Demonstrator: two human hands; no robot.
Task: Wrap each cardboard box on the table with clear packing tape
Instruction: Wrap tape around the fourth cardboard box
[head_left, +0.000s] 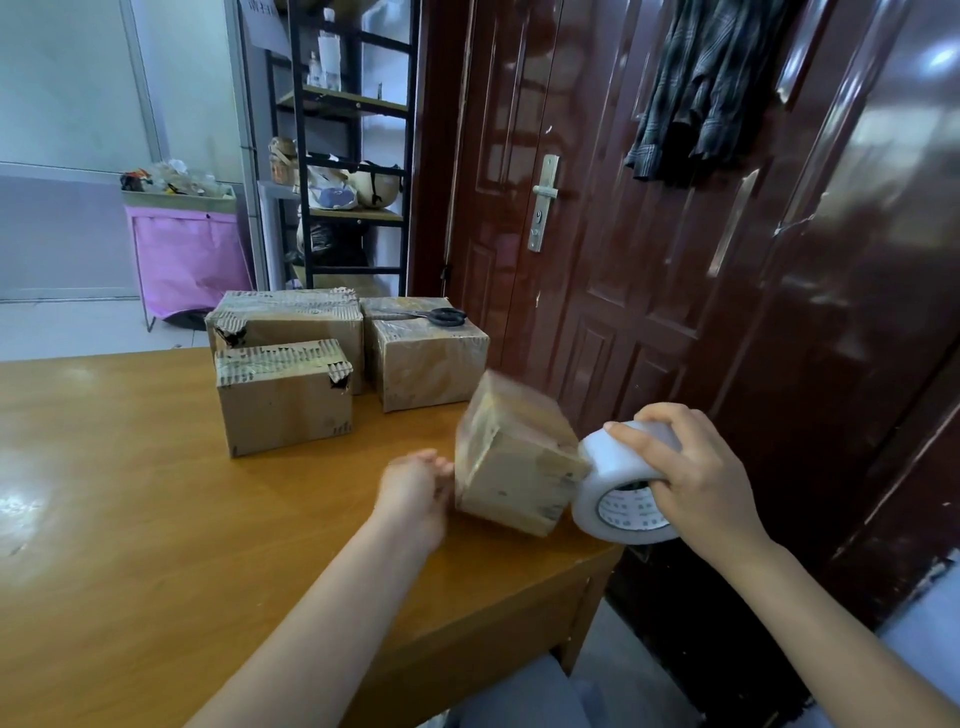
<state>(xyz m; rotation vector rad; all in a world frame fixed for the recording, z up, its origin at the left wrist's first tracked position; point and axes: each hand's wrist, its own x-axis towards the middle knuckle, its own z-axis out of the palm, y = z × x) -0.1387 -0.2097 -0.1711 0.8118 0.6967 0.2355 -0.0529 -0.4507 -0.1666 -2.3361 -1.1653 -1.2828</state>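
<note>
The right hand (696, 478) grips a roll of clear tape (621, 486) near the right edge of the wooden surface (130, 519), its fingers (631, 441) curled over the top of the roll and the thumb tucked at the open core. The roll touches the right side of a small box (511, 462), which is tilted up on its near lower edge close to the surface's right corner; its upper faces look glossy, as if already covered with tape, though motion blur softens them. The left hand (415, 491) is at the box's left face, blurred; its fingers reach the cardboard, but whether they are curled on the box or lie flat against it I cannot tell. Three more boxes stand farther back on the surface, well apart from the hands. The nearest of them, a front box (283, 402), has torn corrugated edges along the top and a ragged hole at its right upper corner. Just behind it, touching or nearly so, sits a back box (291, 322), larger and also torn at the top, with a hole at its left corner. To their right stands a taped box (426, 358) with a shiny skin, and a pair of scissors (436, 315) with black handles lies flat on its top. Beyond the surface are a dark red door (597, 208), a black shelf rack (348, 156), and a pink bin (187, 249).
</note>
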